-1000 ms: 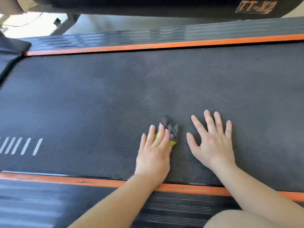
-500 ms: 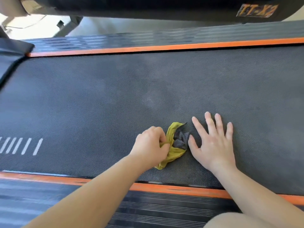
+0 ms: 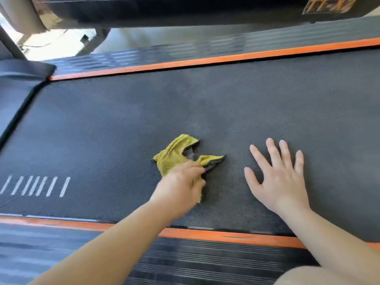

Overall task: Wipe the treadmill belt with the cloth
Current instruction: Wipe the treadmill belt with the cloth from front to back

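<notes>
The dark textured treadmill belt [image 3: 205,112] fills the middle of the view. A yellow cloth [image 3: 174,155] with a grey underside lies spread on it, near the front. My left hand [image 3: 181,182] is closed on the cloth's near part and presses it to the belt. My right hand [image 3: 277,177] rests flat on the belt to the right of the cloth, fingers spread, holding nothing. A gap of bare belt separates the cloth's right tip from my right thumb.
Orange strips [image 3: 226,236] edge the belt front and back, with ribbed black side rails [image 3: 185,262] beyond. White stripe marks [image 3: 37,186] sit on the belt at left. The black motor cover [image 3: 18,75] is at far left; a dark bar [image 3: 185,9] hangs overhead.
My left hand went from flat on the bunched cloth to gripping it, and dragged it left, away from my right hand. The cloth has opened out, showing more yellow. My right hand stayed put.
</notes>
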`<action>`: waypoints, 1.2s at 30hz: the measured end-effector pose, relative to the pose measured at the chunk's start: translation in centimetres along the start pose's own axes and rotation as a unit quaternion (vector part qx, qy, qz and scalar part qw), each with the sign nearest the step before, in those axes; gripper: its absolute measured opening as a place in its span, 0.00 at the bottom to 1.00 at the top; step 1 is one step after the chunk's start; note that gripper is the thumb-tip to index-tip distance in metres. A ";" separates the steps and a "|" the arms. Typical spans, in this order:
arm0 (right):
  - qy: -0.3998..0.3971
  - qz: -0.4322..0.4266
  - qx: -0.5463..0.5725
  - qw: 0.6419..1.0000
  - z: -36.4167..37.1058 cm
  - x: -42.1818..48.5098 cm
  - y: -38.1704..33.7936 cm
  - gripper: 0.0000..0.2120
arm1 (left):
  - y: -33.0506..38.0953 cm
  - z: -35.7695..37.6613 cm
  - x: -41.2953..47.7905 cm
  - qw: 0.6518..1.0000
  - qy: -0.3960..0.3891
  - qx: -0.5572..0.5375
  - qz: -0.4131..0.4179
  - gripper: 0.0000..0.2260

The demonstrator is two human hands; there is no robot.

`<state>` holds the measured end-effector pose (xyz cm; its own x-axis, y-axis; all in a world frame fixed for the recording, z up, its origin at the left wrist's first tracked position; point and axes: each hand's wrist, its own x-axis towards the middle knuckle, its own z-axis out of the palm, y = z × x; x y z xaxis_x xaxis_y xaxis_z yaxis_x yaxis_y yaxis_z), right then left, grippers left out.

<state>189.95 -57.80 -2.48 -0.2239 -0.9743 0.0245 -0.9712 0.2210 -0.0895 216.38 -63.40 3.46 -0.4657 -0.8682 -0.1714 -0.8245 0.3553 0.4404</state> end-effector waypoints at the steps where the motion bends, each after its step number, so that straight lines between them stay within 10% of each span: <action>1: 0.002 0.001 0.003 1.000 0.0 0.0 -0.1 0.33 | 0.0 1.0 0.2 0.996 -0.060 0.052 0.034 0.27; 5: 0.003 0.002 0.005 1.000 0.0 0.0 -0.1 0.33 | -2.7 1.9 2.5 0.983 -0.057 0.175 0.013 0.33; 11: -0.001 -0.002 0.001 1.000 0.2 0.0 0.1 0.32 | -0.1 4.2 4.5 0.982 0.100 -0.031 -0.155 0.20; 14: 0.010 -0.004 0.007 1.000 0.2 0.1 0.1 0.32 | 1.4 5.3 2.2 0.999 0.028 0.006 0.035 0.20; 19: 0.025 -0.012 0.000 1.000 0.2 0.0 0.1 0.32 | -2.1 2.2 1.1 0.921 -0.198 0.120 0.313 0.25; 24: 0.017 -0.004 0.010 1.000 0.2 0.1 0.0 0.32 | -3.3 2.3 3.0 0.972 -0.085 0.179 0.127 0.27; 31: 0.025 -0.009 0.007 1.000 0.2 0.1 0.1 0.32 | -4.2 0.0 1.0 0.904 -0.209 0.111 0.356 0.22; 36: 0.012 -0.005 0.006 1.000 0.2 0.0 0.1 0.32 | -4.8 1.0 3.5 0.983 -0.089 0.105 0.123 0.27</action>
<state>189.86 -57.83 -2.67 -0.2159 -0.9752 0.0498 -0.9724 0.2101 -0.1011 218.35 -67.81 -0.09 -0.6923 -0.6794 -0.2432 -0.7198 0.6262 0.2997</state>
